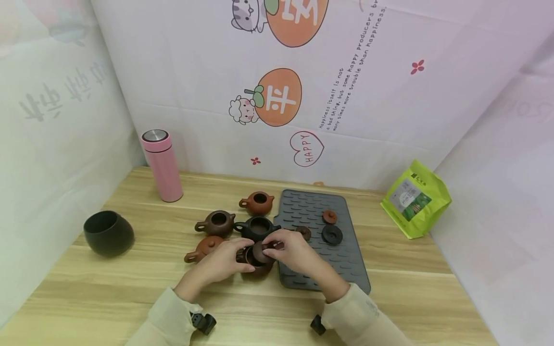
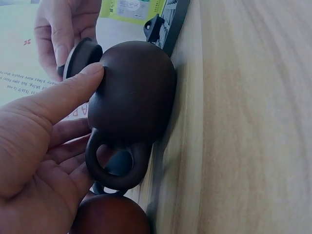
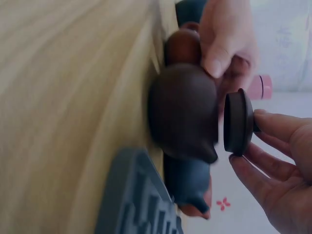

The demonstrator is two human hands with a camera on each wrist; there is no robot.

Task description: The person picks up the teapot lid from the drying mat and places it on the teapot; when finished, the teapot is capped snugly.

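Observation:
A dark brown teapot (image 2: 134,92) stands on the table with its top uncovered. My left hand (image 1: 222,263) grips it near the handle side, thumb at the rim and fingers round the far side. By its knob, my right hand (image 1: 294,250) pinches a dark brown lid (image 3: 237,122), tilted close over the teapot's mouth. Beside my left hand sits a reddish teapot (image 1: 207,246) with its lid on. Just behind are three lidless teapots: a black teapot (image 1: 250,234), a brown teapot (image 1: 212,228) and a red-brown teapot (image 1: 256,207).
A grey ribbed mat (image 1: 303,206) to the right bears a red lid (image 1: 330,217), a brown lid (image 1: 304,233) and a black lid (image 1: 332,235). Further out stand a green tea bag (image 1: 415,202), a pink thermos (image 1: 164,173) and a dark round pot (image 1: 109,238).

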